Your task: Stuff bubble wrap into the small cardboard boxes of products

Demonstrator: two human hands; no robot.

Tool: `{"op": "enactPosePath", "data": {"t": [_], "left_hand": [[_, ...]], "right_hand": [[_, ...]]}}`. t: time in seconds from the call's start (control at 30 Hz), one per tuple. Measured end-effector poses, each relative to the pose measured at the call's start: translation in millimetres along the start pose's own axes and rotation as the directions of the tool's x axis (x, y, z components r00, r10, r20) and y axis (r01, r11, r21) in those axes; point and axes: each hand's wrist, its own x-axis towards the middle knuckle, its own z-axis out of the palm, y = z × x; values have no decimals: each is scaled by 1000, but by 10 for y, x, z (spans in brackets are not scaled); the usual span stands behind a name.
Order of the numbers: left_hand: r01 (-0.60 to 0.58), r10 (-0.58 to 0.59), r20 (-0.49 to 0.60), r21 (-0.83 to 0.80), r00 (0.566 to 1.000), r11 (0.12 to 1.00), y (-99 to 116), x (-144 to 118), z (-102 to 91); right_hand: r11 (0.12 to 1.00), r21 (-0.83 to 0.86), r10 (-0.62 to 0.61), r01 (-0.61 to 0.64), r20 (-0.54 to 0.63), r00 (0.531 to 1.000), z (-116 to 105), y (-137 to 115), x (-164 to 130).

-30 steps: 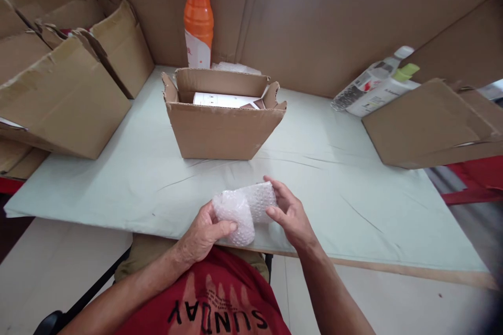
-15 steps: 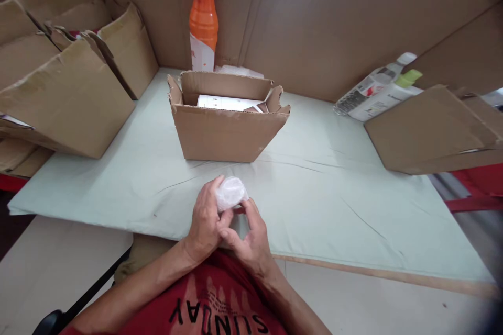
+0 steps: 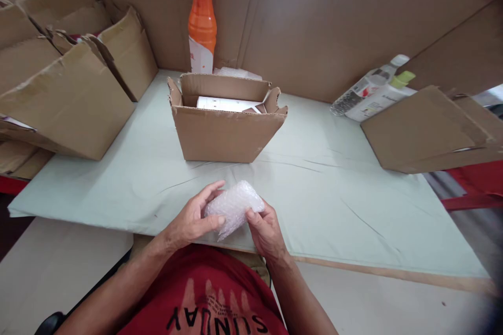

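A small bundle of clear bubble wrap [image 3: 234,208] is held between both hands above the table's front edge; what lies inside it cannot be made out. My left hand [image 3: 199,218] curves round its left side, thumb across the front and fingers behind. At the right end, my right hand [image 3: 266,226] pinches it, thumb on the near face. Beyond the hands stands an open cardboard box [image 3: 230,136] with a white printed carton [image 3: 226,104] inside.
Several open cardboard boxes [image 3: 66,99] crowd the left side. An orange bottle [image 3: 202,23] stands at the back, near more bubble wrap [image 3: 239,73]. To the right, a clear bottle [image 3: 365,89] and a white green-capped bottle [image 3: 379,102] lean beside another cardboard box [image 3: 416,131].
The bubble-wrapped bundle has turned from end-on to lengthwise, showing its long side. My hands have moved apart, the left one to the left and the right one to the right.
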Motion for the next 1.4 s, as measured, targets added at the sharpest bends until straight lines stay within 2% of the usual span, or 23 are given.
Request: {"op": "enactPosePath", "data": {"t": [0.1,0.17,0.37,0.43,0.5,0.6,0.7,0.77,0.87,0.97,1.07,1.2,1.3,1.4], "left_hand": [[120,-112,93,-87,989,989,-5,46,3],[151,-141,96,-104,985,983,-23,46,31],[171,-163,71,-130,984,977,-76,11,81],[138,-138,11,-81,990,987,-91,11,103],[86,-84,-99,18,992,996,-112,15,129],[33,6,-240,160,971,987,-165,16,176],[29,30,-282,203,959,979,-223,-1,229],[41,11,-265,189,964,981,-242,-18,256],[57,-30,-206,126,978,990,-230,-35,248],[51,-52,-50,-27,997,998,-191,-38,170],[92,-68,120,-204,990,975,-165,-33,90],[136,-119,90,-212,989,968,-171,-27,91],[166,-151,77,-261,986,951,-204,-24,129],[184,-164,90,-327,982,927,-238,-20,147]], "right_hand": [[999,-28,23,-23,9,1000,-5,-31,12],[997,-73,31,-28,44,999,-44,-75,29],[988,-155,46,-8,247,968,-197,-343,148],[985,-172,61,-15,260,964,-201,-405,189],[988,-150,68,-30,258,964,-173,-418,213],[994,-104,61,-36,246,967,-105,-374,215],[992,-115,69,-47,198,978,-67,-327,207],[991,-126,77,-55,177,981,-77,-319,210],[988,-141,87,-58,212,973,-132,-330,221],[985,-162,105,-66,244,964,-185,-336,223],[984,-169,97,-56,249,964,-201,-327,224],[982,-188,68,-18,260,963,-186,-359,239],[967,-245,16,65,317,948,-199,-441,247],[957,-285,59,61,393,918,-257,-529,238]]}}
